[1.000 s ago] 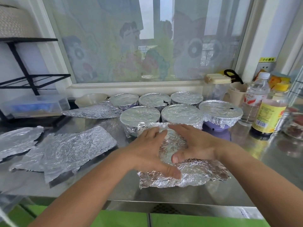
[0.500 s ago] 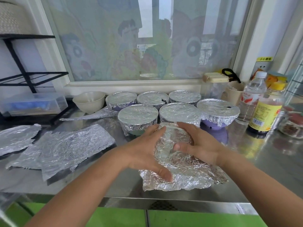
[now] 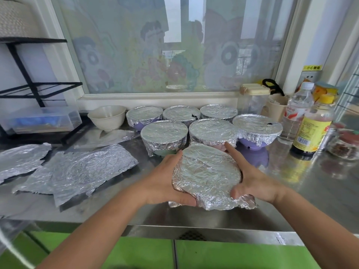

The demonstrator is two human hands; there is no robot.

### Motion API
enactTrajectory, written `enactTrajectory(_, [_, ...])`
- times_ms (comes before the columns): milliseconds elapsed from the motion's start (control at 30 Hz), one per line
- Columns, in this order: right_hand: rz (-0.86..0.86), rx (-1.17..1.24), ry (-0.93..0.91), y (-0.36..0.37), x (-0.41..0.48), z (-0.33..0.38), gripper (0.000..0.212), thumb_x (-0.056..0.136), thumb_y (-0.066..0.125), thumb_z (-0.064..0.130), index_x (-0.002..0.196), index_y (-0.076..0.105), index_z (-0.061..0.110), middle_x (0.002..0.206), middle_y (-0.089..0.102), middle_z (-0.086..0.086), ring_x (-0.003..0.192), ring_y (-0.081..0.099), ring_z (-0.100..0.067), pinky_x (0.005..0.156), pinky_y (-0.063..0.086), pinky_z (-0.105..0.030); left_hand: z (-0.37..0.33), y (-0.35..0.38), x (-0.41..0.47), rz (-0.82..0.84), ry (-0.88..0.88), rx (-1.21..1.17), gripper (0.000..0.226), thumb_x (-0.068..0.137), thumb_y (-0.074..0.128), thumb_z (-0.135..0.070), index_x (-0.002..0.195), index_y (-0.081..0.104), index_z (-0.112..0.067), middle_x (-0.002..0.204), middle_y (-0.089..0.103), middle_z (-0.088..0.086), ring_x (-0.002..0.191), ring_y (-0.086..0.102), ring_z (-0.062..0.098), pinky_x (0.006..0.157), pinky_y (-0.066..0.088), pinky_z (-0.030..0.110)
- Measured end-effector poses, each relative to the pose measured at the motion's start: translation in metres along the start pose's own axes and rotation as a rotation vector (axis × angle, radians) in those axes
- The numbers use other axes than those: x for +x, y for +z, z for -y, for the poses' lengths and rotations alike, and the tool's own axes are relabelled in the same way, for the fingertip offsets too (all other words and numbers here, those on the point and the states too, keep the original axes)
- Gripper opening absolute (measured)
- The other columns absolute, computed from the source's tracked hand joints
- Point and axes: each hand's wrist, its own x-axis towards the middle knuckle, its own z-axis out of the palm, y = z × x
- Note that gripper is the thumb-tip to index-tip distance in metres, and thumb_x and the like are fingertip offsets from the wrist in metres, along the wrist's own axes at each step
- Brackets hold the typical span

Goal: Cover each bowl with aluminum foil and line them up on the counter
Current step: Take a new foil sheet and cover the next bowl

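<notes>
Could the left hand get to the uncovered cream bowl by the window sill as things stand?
Probably yes: only flat crumpled foil sheets lie between the left hand and the uncovered cream bowl, though that hand grips the foil-wrapped bowl.

here they come, two bare forearms reaching in across the front edge of the counter (image 3: 320, 191): left forearm (image 3: 108, 226), right forearm (image 3: 310, 216), both uncovered right down to the bottom of the view. above the counter, left hand (image 3: 165, 181) and right hand (image 3: 256, 181), bare too, a thumbnail just showing on the right one.
</notes>
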Motion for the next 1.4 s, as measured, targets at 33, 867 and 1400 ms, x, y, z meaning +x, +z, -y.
enactTrajectory(33, [0.018, -0.002, 0.015, -0.001, -0.001, 0.000, 0.139, 0.039, 0.090, 0.036, 0.149, 0.006, 0.048, 0.138, 0.044, 0.028, 0.122, 0.048, 0.010, 0.106, 0.040, -0.022, 0.002, 0.002, 0.001, -0.018, 0.007, -0.013, 0.139, 0.049, 0.091, -0.050, 0.154, 0.003, -0.029, 0.147, 0.018, -0.021, 0.136, 0.020, -0.003, 0.113, 0.014, 0.018])
enactTrajectory(867, [-0.100, -0.254, 0.015, -0.035, -0.006, 0.074, 0.120, 0.052, 0.082, 0.069, 0.150, 0.018, 0.045, 0.140, 0.040, 0.029, 0.129, 0.037, 0.013, 0.090, 0.037, -0.009, 0.054, -0.064, -0.028, -0.389, 0.026, -0.004, 0.056, 0.077, 0.075, -0.047, 0.127, 0.055, -0.032, 0.126, 0.055, -0.010, 0.117, 0.052, 0.002, 0.104, 0.040, 0.026])
enactTrajectory(1400, [0.087, -0.906, -0.139, 0.137, 0.181, 0.144, 0.060, 0.096, 0.056, 0.035, 0.150, 0.035, 0.022, 0.150, 0.038, -0.003, 0.135, 0.039, -0.024, 0.108, 0.033, -0.033, 0.156, -0.100, -0.007, -0.486, -0.154, 0.885, 0.024, 0.090, 0.053, -0.026, 0.110, 0.066, -0.022, 0.112, 0.063, -0.002, 0.107, 0.055, 0.024, 0.085, 0.038, 0.032])
